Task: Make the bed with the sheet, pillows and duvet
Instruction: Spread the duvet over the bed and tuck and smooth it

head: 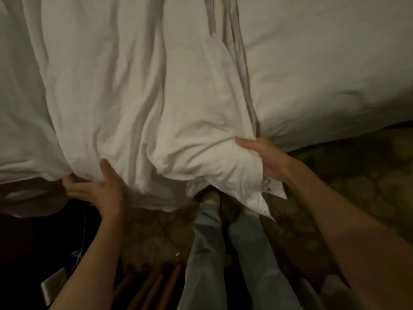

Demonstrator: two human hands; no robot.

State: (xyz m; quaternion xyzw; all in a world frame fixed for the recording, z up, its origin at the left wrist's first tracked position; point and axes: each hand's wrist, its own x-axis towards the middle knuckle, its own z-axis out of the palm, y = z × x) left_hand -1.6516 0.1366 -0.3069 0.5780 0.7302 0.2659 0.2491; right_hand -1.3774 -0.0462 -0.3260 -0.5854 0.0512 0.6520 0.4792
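A white, heavily creased duvet [138, 90] covers the left and middle of the bed and bunches at the near edge. My left hand [98, 189] grips its hanging edge from below, thumb on top of the cloth. My right hand [266, 157] clutches a bunched corner of the same duvet, with a pointed fold dangling beneath it. To the right lies a smoother white sheet [324, 70] over the mattress, partly under the duvet.
Patterned carpet [368, 171] runs along the bed's near side. My legs in light trousers [223, 253] stand close to the bed edge. Wooden slats [156, 285] and a dark area with a shiny strip [51, 285] lie at lower left.
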